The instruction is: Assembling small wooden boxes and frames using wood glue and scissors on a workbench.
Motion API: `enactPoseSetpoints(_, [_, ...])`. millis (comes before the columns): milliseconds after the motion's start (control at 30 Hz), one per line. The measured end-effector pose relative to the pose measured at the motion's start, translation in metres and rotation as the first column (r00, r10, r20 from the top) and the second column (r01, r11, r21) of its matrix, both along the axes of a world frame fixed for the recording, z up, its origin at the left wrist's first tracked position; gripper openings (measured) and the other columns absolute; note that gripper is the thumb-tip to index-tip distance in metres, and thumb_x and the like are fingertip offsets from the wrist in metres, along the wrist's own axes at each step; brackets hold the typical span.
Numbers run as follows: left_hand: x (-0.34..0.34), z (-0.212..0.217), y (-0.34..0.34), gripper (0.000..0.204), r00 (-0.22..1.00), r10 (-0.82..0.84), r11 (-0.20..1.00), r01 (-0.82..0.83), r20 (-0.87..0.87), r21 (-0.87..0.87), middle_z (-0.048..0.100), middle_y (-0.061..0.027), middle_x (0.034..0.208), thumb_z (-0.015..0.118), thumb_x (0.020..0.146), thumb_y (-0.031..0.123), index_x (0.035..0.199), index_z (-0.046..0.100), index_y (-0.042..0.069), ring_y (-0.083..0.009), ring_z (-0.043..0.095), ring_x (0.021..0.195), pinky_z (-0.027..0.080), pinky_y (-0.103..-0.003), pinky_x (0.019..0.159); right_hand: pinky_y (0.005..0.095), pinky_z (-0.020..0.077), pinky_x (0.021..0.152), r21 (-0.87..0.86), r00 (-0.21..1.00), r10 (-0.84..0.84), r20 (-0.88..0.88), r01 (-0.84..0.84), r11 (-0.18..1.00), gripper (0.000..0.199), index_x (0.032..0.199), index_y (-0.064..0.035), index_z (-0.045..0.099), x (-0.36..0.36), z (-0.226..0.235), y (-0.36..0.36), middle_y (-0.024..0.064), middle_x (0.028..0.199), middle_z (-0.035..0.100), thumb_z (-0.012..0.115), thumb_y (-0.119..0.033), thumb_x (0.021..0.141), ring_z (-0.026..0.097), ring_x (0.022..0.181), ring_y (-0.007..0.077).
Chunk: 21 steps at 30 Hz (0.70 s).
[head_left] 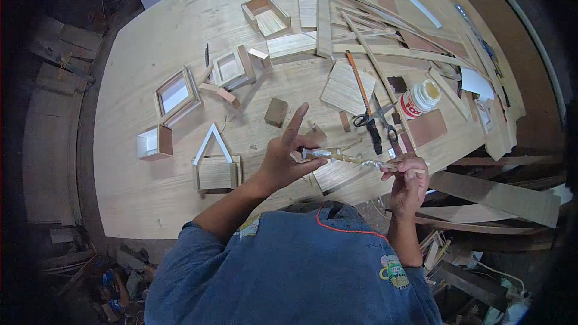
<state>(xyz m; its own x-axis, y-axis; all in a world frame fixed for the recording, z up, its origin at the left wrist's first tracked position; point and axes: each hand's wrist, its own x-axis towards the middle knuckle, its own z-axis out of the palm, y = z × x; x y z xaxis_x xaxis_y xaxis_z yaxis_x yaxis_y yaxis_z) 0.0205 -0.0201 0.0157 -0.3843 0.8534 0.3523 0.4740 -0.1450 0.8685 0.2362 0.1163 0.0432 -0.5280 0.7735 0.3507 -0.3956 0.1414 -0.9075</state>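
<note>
While my left hand (281,155), index finger (296,122) raised, and right hand (409,182) pinch a narrow, white-smeared wooden strip (352,158) between them, small pale wooden boxes (217,176) left of that finger look already assembled, though long tan wooden strips (403,53) farther beyond seem not yet joined.

Using the open white jar (420,99) with the red label as reference. On the near side of the jar, both hands hold a whitish-smeared stick (356,159): left hand (284,155) pinches one end, index finger extended; right hand (409,179) grips the other. Black-handled scissors (380,112) sit just left of the jar. Pale wood strips (403,53) lie beyond it. Wooden frame (194,94) and white-lined box (164,142) are well left of the jar.
</note>
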Motion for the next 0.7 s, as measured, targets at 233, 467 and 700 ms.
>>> enactPoseSetpoints(233, [-0.001,0.0,0.0,0.106,1.0,-0.029,1.0,0.029,0.0,0.01,0.069,-0.0119,0.081,0.08,0.068,0.008,0.147,0.009,0.008,-0.0201,0.068,0.075,0.053,-0.031,0.069,0.0291,0.0514,0.055,-0.074,0.999,0.01,-0.042,-0.013,0.997,0.02,0.095,0.0002,0.051,-0.001,0.0,0.002,0.0138,0.084,0.057,0.046,-0.019,0.093,0.062,0.067,0.0224])
enactPoseSetpoints(467, [-0.001,-0.004,-0.002,0.104,1.0,-0.006,0.999,0.007,-0.011,0.037,0.069,-0.0116,0.08,0.079,0.069,0.011,0.147,0.011,0.011,-0.0213,0.067,0.073,0.051,-0.031,0.066,0.0249,0.048,0.054,-0.581,0.968,-0.239,-0.072,0.154,0.799,0.022,0.1,-0.003,0.051,0.011,-0.011,0.029,0.007,0.081,0.057,0.049,-0.024,0.094,0.06,0.067,0.017])
enactPoseSetpoints(700, [-0.001,-0.009,-0.003,0.104,1.0,-0.004,0.999,0.004,-0.014,0.032,0.068,-0.011,0.079,0.08,0.069,0.011,0.148,0.011,0.012,-0.019,0.066,0.07,0.051,-0.03,0.065,0.0263,0.0482,0.054,-0.333,0.978,-0.177,-0.107,0.132,0.933,0.022,0.094,-0.002,0.051,0.017,0.008,0.026,0.0106,0.082,0.057,0.047,-0.023,0.094,0.061,0.068,0.0202])
